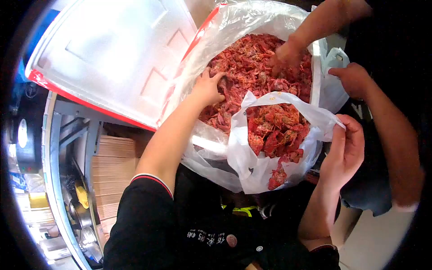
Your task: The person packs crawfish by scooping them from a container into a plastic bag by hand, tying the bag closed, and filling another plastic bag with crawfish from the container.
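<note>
My left hand (209,89) rests at the left side of a heap of red cooked crayfish (252,54), thumb and fingers spread apart against them. Some fingertips are hidden among the shells. With my right hand (347,146) I pinch the rim of a white plastic bag (243,164), its mouth held open toward me. More crayfish (279,130) lie inside the bag, and a few hang at its near side. The bag sits at the near edge of the large box (316,74) that contains the heap, lined with clear plastic (234,18).
Another person's hand (285,58) reaches into the heap from the upper right. That person's other hand (353,80) holds a second white bag (335,94). A white foam lid (112,49) with red tape leans at the left. Below it stand a metal rack (56,148) and stacked cardboard (114,171).
</note>
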A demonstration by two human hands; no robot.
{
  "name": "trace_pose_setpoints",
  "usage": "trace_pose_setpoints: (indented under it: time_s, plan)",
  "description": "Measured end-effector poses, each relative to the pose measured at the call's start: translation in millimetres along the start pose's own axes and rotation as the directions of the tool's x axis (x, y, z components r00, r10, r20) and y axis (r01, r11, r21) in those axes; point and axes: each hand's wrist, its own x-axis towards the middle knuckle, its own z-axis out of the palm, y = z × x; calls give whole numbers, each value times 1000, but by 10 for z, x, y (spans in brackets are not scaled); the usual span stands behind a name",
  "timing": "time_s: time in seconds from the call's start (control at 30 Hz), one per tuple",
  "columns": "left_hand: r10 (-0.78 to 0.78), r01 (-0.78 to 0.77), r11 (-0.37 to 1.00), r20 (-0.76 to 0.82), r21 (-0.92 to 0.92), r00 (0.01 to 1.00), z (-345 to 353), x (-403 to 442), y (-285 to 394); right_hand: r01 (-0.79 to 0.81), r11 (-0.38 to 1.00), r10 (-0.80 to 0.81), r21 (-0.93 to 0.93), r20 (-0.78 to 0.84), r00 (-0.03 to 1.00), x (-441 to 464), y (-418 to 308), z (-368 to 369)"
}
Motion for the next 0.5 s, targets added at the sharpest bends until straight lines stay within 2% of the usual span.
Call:
trace_pose_setpoints:
  time_s: [0.03, 0.1, 0.13, 0.27, 0.33, 0.37, 0.43, 0.47, 0.5]
  plan:
    - [2, -2, 1000, 3, -6, 1000, 9, 33, 20, -2, 1000, 2, -7, 0, 1000, 15, 14, 8]
    - [-104, 91, 991, 135, 97, 985, 34, 81, 61, -2, 999, 1, -32, -30, 1000, 24, 21, 26]
    - [29, -22, 986, -36, 165, 999, 138, 70, 3, -7, 999, 6, -36, -26, 1000, 27, 19, 41]
    - [85, -87, 992, 29, 90, 996, 219, 87, -121, -40, 999, 40, -11, -32, 999, 23, 31, 77]
    - [88, -103, 981, -95, -167, 992, 211, 130, -203, -45, 999, 45, 7, -27, 999, 31, 32, 55]
    - [92, -107, 980, -95, -169, 991, 214, 132, -228, -49, 999, 49, 20, -13, 999, 33, 31, 43]
    - [-196, 213, 890, 83, -404, 977, 17, 118, -179, -52, 998, 52, 33, -1, 999, 32, 32, 33]
    - [-265, 236, 838, 12, -493, 964, 33, 130, -239, -47, 998, 47, 40, -2, 999, 29, 41, 37]
    - [-263, 234, 838, 9, -492, 965, -37, 110, -275, -44, 998, 44, 48, -3, 999, 25, 46, 38]
